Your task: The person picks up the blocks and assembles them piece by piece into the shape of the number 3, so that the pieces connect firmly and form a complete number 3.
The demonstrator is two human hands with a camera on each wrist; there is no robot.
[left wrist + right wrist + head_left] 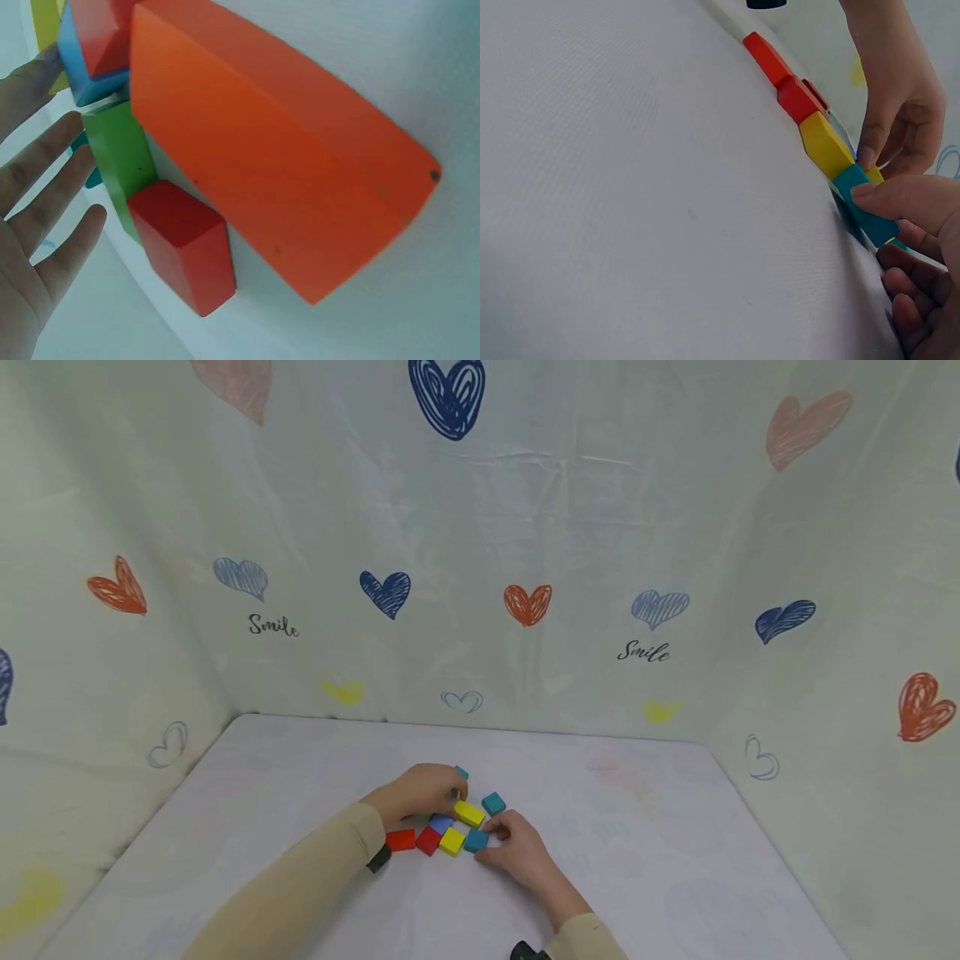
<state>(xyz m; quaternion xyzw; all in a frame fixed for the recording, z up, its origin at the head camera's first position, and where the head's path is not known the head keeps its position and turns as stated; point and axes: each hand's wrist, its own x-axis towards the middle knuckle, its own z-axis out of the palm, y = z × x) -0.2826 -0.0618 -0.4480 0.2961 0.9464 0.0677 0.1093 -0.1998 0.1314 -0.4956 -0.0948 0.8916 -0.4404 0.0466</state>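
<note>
My right hand (521, 856) pinches a teal block (862, 202) between thumb and fingers, at the right end of a row of blocks. My left hand (423, 787) reaches over the far side, its thumb and a fingertip at the left end of a yellow block (469, 813); the contact is partly hidden. The row holds a second yellow block (452, 842), a dark red block (429, 841) and an orange-red block (401, 841). A blue block (440, 824) lies behind them. Below the left fingers, a green block (124, 161) and a small red block (184, 247) touch.
One loose teal block (493, 803) lies beyond the right hand. Another teal piece (461, 772) shows past the left hand. The white tabletop (660, 860) meets a hanging cloth (570, 527) printed with hearts at the back and sides.
</note>
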